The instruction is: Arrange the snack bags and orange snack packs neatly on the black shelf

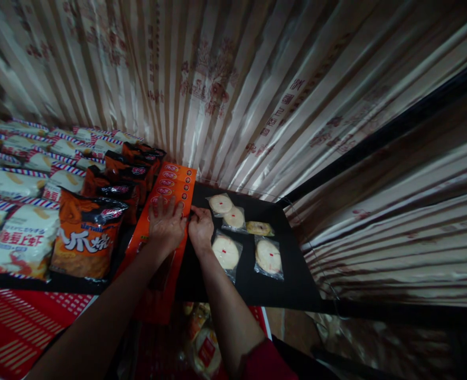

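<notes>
A long orange printed sheet (172, 184) lies across the black shelf (245, 287), its near end hanging over the front edge. My left hand (166, 224) rests flat on it with the fingers spread. Beside it, my right hand (201, 227) is closed at the sheet's right edge; its curled fingers hide whatever they may pinch. To the right lie several round white cakes (268, 257) in clear wrappers and one small yellow packet (259, 228). An orange and black snack bag (86, 235) stands left of the sheet, with similar bags behind.
Rows of white snack bags (21, 237) fill the shelf's left side. A red basket (15, 327) is below at left, and wrapped food (206, 348) sits under the shelf front. Pleated curtains (217, 95) hang behind, crossed by a dark bar (384, 134).
</notes>
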`<state>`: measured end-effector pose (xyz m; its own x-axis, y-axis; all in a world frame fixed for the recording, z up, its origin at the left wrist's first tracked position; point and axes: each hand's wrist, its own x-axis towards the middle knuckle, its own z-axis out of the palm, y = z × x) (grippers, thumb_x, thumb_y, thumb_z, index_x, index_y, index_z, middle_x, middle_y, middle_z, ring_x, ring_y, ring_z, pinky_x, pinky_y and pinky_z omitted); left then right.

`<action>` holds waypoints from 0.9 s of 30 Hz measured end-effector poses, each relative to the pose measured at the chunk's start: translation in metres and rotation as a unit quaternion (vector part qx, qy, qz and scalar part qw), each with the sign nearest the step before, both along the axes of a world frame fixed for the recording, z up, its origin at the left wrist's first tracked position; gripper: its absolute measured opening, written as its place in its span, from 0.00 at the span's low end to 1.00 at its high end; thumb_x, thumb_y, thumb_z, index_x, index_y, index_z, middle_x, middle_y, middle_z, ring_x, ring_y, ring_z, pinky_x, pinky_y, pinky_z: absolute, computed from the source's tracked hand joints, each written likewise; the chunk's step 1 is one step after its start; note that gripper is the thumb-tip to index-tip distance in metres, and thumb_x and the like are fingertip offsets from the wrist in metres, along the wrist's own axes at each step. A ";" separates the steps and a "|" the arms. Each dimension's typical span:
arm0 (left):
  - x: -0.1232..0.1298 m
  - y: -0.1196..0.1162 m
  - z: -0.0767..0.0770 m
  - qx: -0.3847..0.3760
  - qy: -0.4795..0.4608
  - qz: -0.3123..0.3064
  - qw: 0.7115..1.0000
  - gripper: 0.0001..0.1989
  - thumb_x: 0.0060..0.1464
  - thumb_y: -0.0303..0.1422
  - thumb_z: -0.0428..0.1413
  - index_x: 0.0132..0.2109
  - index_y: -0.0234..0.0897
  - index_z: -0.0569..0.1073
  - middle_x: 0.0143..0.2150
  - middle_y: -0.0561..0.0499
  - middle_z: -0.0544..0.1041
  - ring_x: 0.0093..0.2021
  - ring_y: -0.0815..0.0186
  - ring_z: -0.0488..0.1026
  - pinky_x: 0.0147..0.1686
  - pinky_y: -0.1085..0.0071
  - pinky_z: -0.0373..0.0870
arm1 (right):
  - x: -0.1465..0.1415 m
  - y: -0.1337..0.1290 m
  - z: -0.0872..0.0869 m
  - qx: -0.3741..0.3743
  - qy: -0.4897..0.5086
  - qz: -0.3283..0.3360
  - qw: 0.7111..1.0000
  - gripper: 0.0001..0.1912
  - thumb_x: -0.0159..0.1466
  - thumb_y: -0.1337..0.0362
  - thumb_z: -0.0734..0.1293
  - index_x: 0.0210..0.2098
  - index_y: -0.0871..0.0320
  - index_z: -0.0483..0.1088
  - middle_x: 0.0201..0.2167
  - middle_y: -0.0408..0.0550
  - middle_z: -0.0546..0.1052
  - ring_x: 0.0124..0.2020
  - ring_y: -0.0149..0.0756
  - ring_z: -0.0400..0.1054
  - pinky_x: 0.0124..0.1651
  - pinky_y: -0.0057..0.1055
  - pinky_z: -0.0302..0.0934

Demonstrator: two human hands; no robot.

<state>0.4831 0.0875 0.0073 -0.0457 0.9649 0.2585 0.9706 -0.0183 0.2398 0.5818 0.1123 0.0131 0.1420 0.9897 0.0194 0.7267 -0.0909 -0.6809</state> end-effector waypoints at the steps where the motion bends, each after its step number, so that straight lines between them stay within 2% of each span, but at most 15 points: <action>1: 0.000 0.000 0.000 0.000 0.002 0.001 1.000 0.24 0.57 0.37 0.45 0.59 0.37 0.65 0.64 0.42 0.60 0.65 0.44 0.46 0.59 0.42 0.45 | 0.000 0.000 0.000 0.001 0.001 0.000 1.000 0.21 0.60 0.72 0.55 0.46 0.57 0.73 0.44 0.47 0.72 0.43 0.30 0.67 0.49 0.22 0.60; 11: 0.001 -0.001 0.003 -0.001 0.015 0.003 1.000 0.23 0.58 0.37 0.45 0.59 0.37 0.65 0.64 0.42 0.59 0.65 0.42 0.48 0.58 0.43 0.46 | 0.000 0.002 -0.006 0.023 0.020 -0.005 1.000 0.20 0.59 0.73 0.56 0.43 0.57 0.74 0.42 0.47 0.72 0.41 0.31 0.68 0.47 0.23 0.60; 15: 0.001 -0.001 0.004 -0.007 0.018 0.004 1.000 0.24 0.58 0.37 0.45 0.59 0.37 0.64 0.64 0.43 0.59 0.65 0.42 0.48 0.59 0.43 0.45 | -0.001 0.004 -0.006 0.027 0.032 -0.027 0.999 0.16 0.60 0.70 0.58 0.40 0.56 0.75 0.40 0.46 0.73 0.39 0.31 0.69 0.46 0.24 0.60; 20: 0.001 0.000 0.004 -0.016 0.009 0.004 1.000 0.24 0.58 0.38 0.44 0.60 0.37 0.64 0.65 0.43 0.58 0.65 0.42 0.47 0.59 0.43 0.44 | 0.001 0.012 0.004 -0.036 0.015 -0.032 0.999 0.13 0.61 0.58 0.61 0.39 0.53 0.75 0.36 0.44 0.76 0.36 0.32 0.70 0.41 0.27 0.61; 24: 0.000 0.000 0.005 -0.024 0.001 0.005 1.000 0.25 0.57 0.38 0.45 0.60 0.37 0.64 0.65 0.43 0.58 0.65 0.43 0.47 0.59 0.43 0.44 | 0.004 0.024 0.009 -0.085 -0.022 -0.023 0.996 0.12 0.60 0.56 0.62 0.35 0.52 0.76 0.33 0.43 0.78 0.34 0.34 0.71 0.36 0.26 0.59; 27: 0.000 -0.001 0.005 -0.020 0.000 0.004 1.000 0.25 0.57 0.39 0.45 0.60 0.37 0.64 0.65 0.43 0.58 0.65 0.43 0.48 0.59 0.43 0.44 | 0.006 0.032 0.005 -0.112 -0.002 -0.019 0.993 0.12 0.58 0.54 0.64 0.33 0.52 0.77 0.27 0.43 0.78 0.29 0.32 0.70 0.31 0.25 0.58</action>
